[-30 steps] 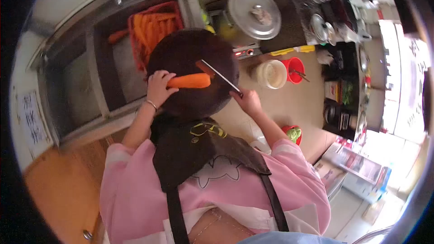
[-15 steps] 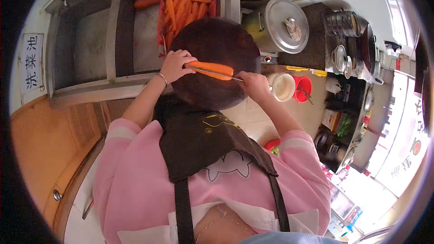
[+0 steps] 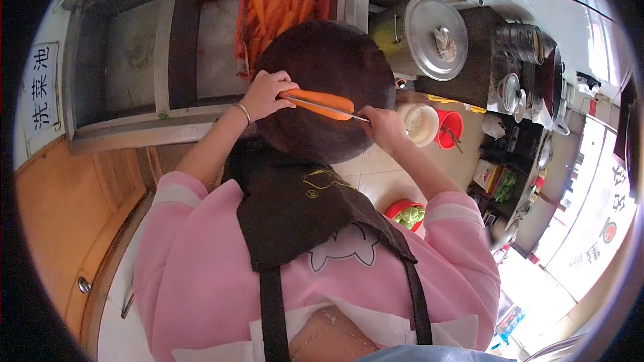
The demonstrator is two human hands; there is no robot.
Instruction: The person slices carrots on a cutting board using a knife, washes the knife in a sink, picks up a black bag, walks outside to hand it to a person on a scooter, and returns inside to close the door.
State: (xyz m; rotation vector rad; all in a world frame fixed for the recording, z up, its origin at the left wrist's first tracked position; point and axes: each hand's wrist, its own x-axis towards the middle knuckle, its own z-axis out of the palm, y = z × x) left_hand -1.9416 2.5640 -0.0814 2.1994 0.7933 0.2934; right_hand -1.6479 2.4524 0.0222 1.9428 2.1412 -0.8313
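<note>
An orange carrot (image 3: 329, 102) lies across the dark round chopping block (image 3: 322, 137). My left hand (image 3: 267, 96) is closed on its left end, fingertips pressing from above. In my right hand (image 3: 386, 125) is the handle end of a knife, fingers wrapped round it. The thin metal blade (image 3: 313, 103) shows edge-on and runs lengthwise along the carrot towards my left fingers. How deep the blade sits in the carrot is hard to tell.
A red basket of carrots (image 3: 324, 1) stands in the metal sink (image 3: 218, 60) beyond the block. To the right are a lidded steel pot (image 3: 436, 23), a white bucket (image 3: 421, 125) and a red bucket (image 3: 449, 128). Green vegetables (image 3: 410, 216) fill a red container lower down.
The view has shifted slightly, and more of the green vegetables shows. Both hands, the carrot and the knife keep nearly the same position relative to each other.
</note>
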